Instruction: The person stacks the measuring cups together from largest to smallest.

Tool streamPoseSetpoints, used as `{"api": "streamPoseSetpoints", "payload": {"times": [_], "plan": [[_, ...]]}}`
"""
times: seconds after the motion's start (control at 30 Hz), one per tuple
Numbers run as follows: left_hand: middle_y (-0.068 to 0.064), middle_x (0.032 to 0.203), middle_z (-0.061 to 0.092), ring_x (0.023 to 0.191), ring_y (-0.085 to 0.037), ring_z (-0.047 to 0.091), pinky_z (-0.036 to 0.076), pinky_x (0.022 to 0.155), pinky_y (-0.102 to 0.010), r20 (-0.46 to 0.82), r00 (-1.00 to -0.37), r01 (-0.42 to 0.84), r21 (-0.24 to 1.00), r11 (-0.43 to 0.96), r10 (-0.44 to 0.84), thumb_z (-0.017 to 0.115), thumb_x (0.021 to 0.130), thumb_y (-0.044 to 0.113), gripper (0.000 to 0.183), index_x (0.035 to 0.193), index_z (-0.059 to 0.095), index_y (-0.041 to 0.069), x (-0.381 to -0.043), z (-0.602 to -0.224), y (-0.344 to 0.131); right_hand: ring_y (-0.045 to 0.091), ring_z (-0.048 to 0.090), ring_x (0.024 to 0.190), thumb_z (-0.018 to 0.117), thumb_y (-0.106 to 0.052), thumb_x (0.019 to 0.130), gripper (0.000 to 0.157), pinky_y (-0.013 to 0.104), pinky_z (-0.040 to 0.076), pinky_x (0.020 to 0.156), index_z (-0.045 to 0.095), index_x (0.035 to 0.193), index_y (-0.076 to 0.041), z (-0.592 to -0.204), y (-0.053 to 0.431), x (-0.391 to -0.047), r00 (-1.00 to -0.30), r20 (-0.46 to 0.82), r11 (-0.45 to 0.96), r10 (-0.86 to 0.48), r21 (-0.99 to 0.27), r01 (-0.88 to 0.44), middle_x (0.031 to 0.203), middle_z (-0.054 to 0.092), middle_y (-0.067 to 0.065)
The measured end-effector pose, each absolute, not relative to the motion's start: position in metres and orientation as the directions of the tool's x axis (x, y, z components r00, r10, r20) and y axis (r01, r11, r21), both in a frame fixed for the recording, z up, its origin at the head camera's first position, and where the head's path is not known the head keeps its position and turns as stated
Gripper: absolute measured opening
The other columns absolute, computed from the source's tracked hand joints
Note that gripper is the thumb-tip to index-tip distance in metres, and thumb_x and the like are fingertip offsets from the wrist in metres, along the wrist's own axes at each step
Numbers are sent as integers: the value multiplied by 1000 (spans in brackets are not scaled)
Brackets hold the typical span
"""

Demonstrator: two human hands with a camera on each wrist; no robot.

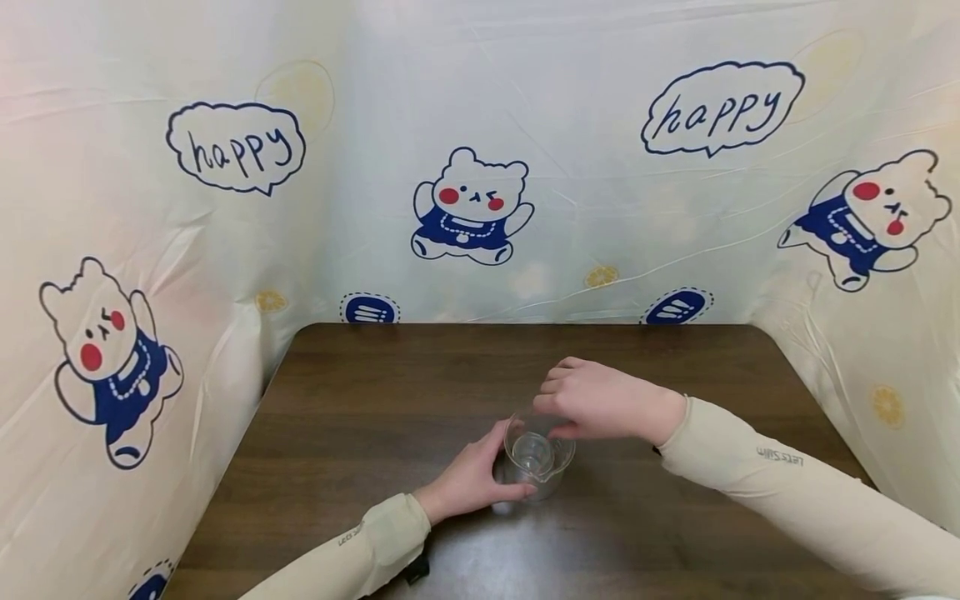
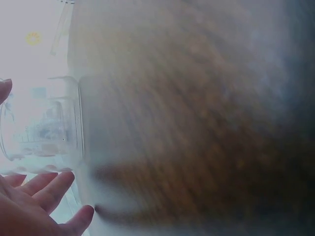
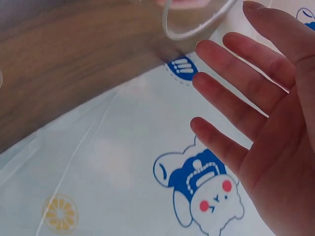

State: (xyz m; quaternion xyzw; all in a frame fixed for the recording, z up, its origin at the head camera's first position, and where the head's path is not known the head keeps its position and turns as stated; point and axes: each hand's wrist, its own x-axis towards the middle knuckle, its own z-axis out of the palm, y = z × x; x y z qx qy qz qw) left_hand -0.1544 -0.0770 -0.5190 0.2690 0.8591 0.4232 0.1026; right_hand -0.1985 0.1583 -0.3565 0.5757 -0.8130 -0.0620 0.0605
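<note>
A clear beaker [image 1: 557, 482] with a pouring lip stands on the brown table, and a smaller clear vessel [image 1: 532, 451] sits inside it. My left hand [image 1: 467, 477] holds the beaker from the left side, thumb across its near wall and fingers around the far side. In the left wrist view the beaker [image 2: 39, 132] appears sideways between thumb and fingers. Over the beaker's right rim is my right hand [image 1: 603, 402], its fingers spread and holding nothing. In the right wrist view, this right hand [image 3: 275, 123] lies beside the rim of a clear vessel [image 3: 179, 34].
The dark wooden table [image 1: 360, 433] has rounded far corners. Pale curtains [image 1: 480, 100] printed with bears and "happy" bubbles hang behind it and along both sides.
</note>
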Motion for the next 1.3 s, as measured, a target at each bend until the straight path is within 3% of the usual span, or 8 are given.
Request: {"api": "streamPoseSetpoints", "payload": {"times": [0.27,0.7,0.97,1.3], "plan": [[4,148,56,128,-14,57,47,107,-39,59,-840,375,782,498,540,84,84,51,88,154,38,24,-155,-521,-77,17,63,87,88,-33,84,27,36,52,83,72,99,-16,-349,176,-201,-375,75,382,-924,136,-914,90,70,-5],[5,145,60,123,-16,62,50,103,-40,75,-848,403,734,546,525,84,83,54,85,150,43,22,-154,-519,-77,17,65,86,85,-28,87,24,38,54,80,74,102,-14,-346,212,-210,-445,149,461,-883,102,-881,93,71,-4],[5,148,58,127,-19,61,41,108,-54,62,-848,410,706,577,526,82,84,57,86,151,43,21,-154,-519,-77,19,67,81,83,-21,88,20,39,56,74,73,102,-12,-356,234,-215,-519,112,526,-847,42,-849,93,71,-1],[3,149,57,132,-13,57,34,110,-59,50,-847,402,712,576,529,83,83,55,86,151,43,19,-154,-518,-77,22,71,84,83,-22,89,22,43,58,75,74,106,-11,-372,252,-225,-611,39,611,-791,-7,-792,98,72,1]]}}
